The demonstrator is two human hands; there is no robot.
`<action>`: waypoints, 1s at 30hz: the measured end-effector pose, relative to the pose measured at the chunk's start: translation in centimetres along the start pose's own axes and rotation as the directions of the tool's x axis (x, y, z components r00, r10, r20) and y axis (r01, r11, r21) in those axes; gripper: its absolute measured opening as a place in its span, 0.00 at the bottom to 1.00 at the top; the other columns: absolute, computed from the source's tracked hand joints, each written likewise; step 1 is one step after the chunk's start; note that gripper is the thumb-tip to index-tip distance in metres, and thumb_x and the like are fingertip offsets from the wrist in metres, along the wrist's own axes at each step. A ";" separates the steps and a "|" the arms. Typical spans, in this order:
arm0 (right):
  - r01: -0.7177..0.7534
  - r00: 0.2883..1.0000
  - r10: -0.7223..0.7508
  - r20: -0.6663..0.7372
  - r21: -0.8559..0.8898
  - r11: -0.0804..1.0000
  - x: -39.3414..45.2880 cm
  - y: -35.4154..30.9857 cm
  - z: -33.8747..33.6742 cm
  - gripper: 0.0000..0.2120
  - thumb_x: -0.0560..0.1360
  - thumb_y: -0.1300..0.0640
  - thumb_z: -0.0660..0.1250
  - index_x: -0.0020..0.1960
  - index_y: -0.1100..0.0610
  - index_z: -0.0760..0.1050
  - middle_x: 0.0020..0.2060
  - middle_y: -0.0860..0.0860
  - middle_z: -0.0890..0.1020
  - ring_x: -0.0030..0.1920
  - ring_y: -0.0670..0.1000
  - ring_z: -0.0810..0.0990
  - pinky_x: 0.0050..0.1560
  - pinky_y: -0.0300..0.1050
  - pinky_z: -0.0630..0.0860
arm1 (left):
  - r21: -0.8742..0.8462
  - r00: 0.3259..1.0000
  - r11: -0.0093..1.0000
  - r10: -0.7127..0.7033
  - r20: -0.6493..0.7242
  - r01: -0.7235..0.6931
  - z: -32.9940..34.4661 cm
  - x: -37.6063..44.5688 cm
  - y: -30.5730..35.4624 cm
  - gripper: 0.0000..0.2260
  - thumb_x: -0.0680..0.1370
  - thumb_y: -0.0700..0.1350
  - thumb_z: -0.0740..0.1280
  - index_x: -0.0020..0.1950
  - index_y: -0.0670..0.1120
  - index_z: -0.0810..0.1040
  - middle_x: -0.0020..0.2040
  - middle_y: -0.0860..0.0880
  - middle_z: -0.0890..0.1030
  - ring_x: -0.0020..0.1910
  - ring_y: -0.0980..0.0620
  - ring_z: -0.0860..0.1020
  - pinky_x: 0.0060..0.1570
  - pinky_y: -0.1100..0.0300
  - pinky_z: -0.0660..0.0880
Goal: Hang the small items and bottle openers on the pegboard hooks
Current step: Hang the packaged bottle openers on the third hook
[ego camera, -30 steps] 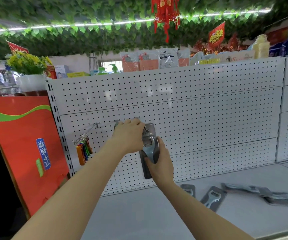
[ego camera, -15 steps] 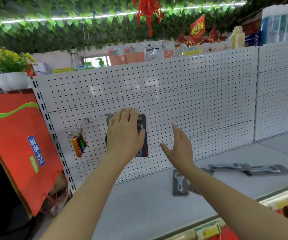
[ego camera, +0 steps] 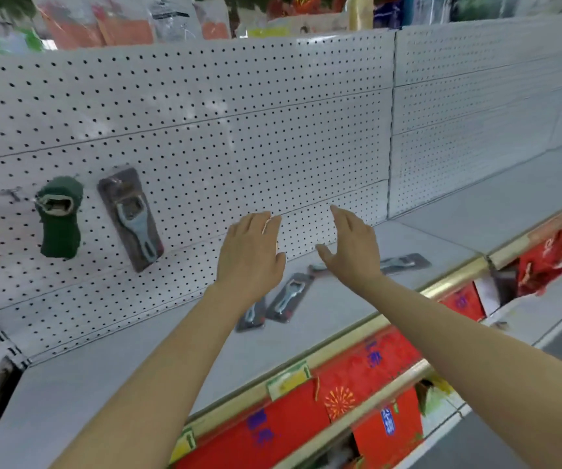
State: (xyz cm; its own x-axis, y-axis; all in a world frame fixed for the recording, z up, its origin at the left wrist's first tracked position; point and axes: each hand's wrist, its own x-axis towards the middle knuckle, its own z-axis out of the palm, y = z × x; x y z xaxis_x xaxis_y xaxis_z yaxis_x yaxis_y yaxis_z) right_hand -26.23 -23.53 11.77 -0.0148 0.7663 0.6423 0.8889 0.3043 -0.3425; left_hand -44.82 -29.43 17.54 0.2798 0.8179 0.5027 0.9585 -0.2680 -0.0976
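Observation:
A carded bottle opener (ego camera: 133, 216) hangs tilted on the white pegboard (ego camera: 239, 130) at the left, beside a dark green opener-shaped item (ego camera: 58, 221) on another hook. My left hand (ego camera: 250, 255) and my right hand (ego camera: 350, 247) hover open and empty over the grey shelf (ego camera: 323, 319), side by side. Under them lie more carded bottle openers: one (ego camera: 289, 296) between my wrists, another (ego camera: 252, 314) partly hidden by my left wrist, and one (ego camera: 404, 262) to the right of my right hand.
A bare metal hook (ego camera: 12, 194) sticks out at the far left, with coloured items below it at the frame edge. Red packaged goods (ego camera: 357, 401) fill the lower shelves behind gold rails. Boxes and packets stand on top of the pegboard.
My left hand has let go of the hung bottle opener and swung right. Both hands now hover over the openers on the shelf. My view has turned right and down.

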 end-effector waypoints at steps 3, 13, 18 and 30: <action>-0.015 0.999 0.017 0.043 -0.053 0.998 -0.2 5.0 -0.4 0.35 0.73 0.51 0.71 0.74 0.60 0.61 0.68 0.58 0.72 0.66 0.59 0.72 0.65 0.55 0.66 | 0.005 0.996 1.000 -0.011 0.089 0.011 3.4 2.2 2.4 0.26 0.79 0.49 0.64 0.76 0.45 0.65 0.76 0.46 0.65 0.74 0.44 0.62 0.71 0.50 0.59; -0.106 0.973 0.142 0.180 -0.194 0.975 -0.8 20.5 0.2 0.33 0.75 0.52 0.68 0.75 0.60 0.60 0.67 0.58 0.72 0.65 0.61 0.72 0.65 0.56 0.66 | 0.000 0.942 0.999 -0.051 0.333 0.054 15.8 8.0 8.8 0.22 0.79 0.48 0.62 0.73 0.44 0.68 0.72 0.46 0.68 0.69 0.43 0.67 0.67 0.50 0.64; -0.151 0.947 0.216 0.238 -0.265 0.952 -0.2 26.1 2.7 0.32 0.75 0.51 0.67 0.75 0.59 0.60 0.67 0.57 0.72 0.64 0.60 0.72 0.64 0.55 0.67 | 0.027 0.877 1.000 -0.020 0.481 0.009 22.2 11.7 9.5 0.21 0.78 0.48 0.62 0.71 0.47 0.69 0.69 0.47 0.70 0.66 0.44 0.69 0.63 0.52 0.67; -0.166 0.764 0.317 0.562 -0.304 0.938 4.8 35.7 8.6 0.34 0.75 0.44 0.68 0.76 0.53 0.59 0.73 0.51 0.67 0.70 0.56 0.67 0.70 0.51 0.65 | -0.097 0.550 0.995 0.068 0.833 0.024 33.2 22.9 7.4 0.50 0.64 0.57 0.78 0.79 0.52 0.55 0.76 0.48 0.62 0.72 0.43 0.66 0.68 0.45 0.68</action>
State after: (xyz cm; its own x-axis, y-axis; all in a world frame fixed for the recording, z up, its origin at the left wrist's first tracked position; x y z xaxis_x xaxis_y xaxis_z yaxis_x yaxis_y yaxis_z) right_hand 1.46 -4.16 -3.26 0.0132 0.9999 -0.0037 0.9755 -0.0137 -0.2194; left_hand -29.53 4.27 -0.19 0.2645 0.8554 -0.4453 0.9551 -0.2963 -0.0017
